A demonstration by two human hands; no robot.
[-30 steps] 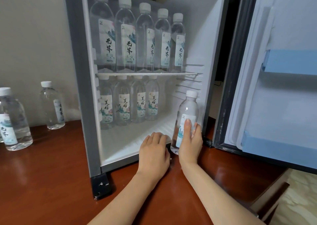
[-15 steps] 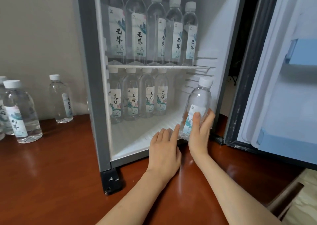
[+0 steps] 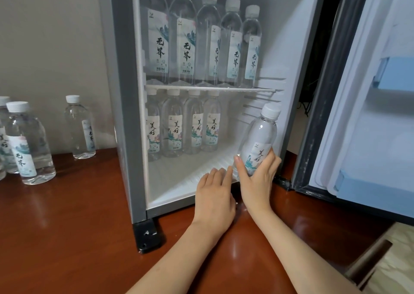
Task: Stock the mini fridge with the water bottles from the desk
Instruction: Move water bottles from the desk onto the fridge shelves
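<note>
— Clear bottle (image 3: 257, 141) tilts at the mini fridge's (image 3: 121, 114) lower front right, right hand (image 3: 257, 181) wrapped round it; left hand (image 3: 215, 195) lies flat beside.
— Pushed in tilted, it could topple the standing row (image 3: 195, 127).

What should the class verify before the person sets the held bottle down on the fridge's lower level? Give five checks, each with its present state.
1. Grip: the right hand wraps the held bottle round its label: ok.
2. Bottle upright: it tilts, cap toward the right wall: not ok.
3. Free spot: bare fridge floor shows in front and to the right of the lower row of four bottles: ok.
4. Path clear: the left hand lies open on the floor's front edge, close beside the bottle: cannot tell.
5. Access: the door stands wide open: ok.
</note>
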